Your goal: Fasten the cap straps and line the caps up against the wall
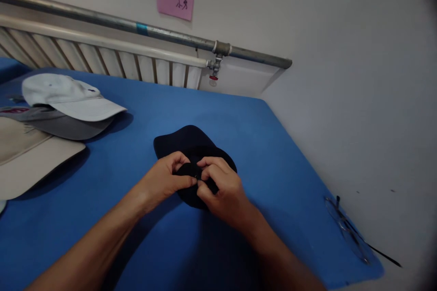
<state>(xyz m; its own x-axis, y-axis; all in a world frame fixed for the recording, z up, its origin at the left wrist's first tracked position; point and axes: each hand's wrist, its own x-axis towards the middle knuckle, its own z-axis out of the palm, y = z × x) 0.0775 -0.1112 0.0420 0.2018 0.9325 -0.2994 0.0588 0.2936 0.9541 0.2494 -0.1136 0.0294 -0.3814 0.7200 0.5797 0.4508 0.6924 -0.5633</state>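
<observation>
Dark navy cloth cap with curved brim (194, 145) before me, at or just over smooth blue tabletop (239, 116), brim pointing away. My left hand (170, 176) pinches its near part, thumb and fingers closed; my right hand (221, 186) pinches beside it, fingertips almost meeting. Judge work there under way, unfinished; detail hidden by fingers. White cloth cap (64, 93), grey cap (77, 125), beige cap (37, 163) overlap at left; done or waiting, can't tell.

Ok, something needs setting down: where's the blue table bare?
Bare: the blue table between the dark cap and glasses, also between that cap and the radiator. Crowded: the left, with white cap, gray cap and beige cap, and the middle, where the left hand and right hand hold the dark cap.
</observation>
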